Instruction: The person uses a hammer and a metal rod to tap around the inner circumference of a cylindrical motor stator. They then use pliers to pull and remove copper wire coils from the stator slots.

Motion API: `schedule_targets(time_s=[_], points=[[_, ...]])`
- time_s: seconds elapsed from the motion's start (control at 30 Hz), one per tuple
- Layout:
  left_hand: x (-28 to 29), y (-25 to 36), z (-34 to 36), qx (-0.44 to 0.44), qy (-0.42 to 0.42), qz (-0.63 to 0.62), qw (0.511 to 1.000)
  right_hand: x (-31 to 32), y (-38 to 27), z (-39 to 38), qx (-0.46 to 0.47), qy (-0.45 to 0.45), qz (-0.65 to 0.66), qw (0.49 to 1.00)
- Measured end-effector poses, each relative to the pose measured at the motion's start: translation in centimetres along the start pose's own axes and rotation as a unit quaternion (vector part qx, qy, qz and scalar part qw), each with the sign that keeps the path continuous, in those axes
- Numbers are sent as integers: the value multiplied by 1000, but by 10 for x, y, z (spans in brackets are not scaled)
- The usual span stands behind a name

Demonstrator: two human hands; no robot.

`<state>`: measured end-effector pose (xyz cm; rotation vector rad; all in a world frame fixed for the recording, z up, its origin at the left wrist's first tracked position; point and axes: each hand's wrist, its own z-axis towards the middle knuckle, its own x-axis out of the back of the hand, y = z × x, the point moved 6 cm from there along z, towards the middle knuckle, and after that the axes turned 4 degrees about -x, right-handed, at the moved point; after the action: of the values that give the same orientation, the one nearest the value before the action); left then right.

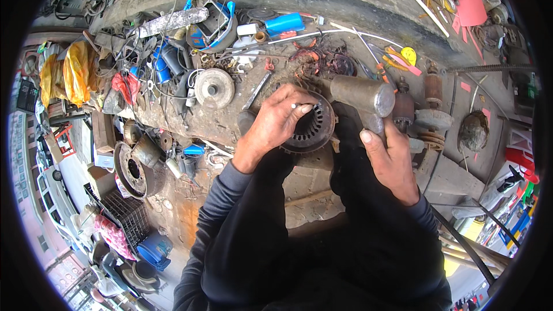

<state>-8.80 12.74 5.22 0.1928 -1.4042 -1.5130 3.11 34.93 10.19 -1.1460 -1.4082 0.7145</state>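
Between my knees stands a round motor stator (326, 133) with slots around its inner bore. My left hand (276, 120) is closed over its left side, pinching a thin metal rod (294, 106) whose pale end points up at me. The rod's lower part is hidden by my fingers. To the right, my right hand (393, 158) grips a hammer (357, 94) by its handle. The heavy cylindrical hammer head is held just right of the stator's upper rim, apart from the rod.
A round metal disc (214, 88) and a long narrow tool (257, 91) lie left of the stator. Copper wire scraps (322, 60) lie beyond it. A motor rotor (433, 91) stands at right. At left are a large metal ring (133, 170) and a black crate (124, 216).
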Motion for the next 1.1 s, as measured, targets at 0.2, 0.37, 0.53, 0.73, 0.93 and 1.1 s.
schedule_targets(time_s=[0.2, 0.37, 0.53, 0.73, 0.93, 1.1], points=[[-1, -1, -2, 1, -15, 0, 1000, 1, -7, -2, 10, -6, -19, 1000], [-15, 3, 2, -89, -51, 200, 974, -3, -13, -2, 39, -15, -15, 999], [-28, -16, 2, -24, -121, 180, 976, -2, -21, -7, 40, -77, -98, 991], [-24, -6, -11, -69, -91, 184, 976, 2, -71, -24, 274, -102, -122, 949], [-23, -5, -18, -55, -87, 196, 975, -11, -49, 2, 116, -126, -307, 936], [-25, -14, -10, -79, -59, 202, 974, -4, -58, -12, 220, -81, -212, 949]])
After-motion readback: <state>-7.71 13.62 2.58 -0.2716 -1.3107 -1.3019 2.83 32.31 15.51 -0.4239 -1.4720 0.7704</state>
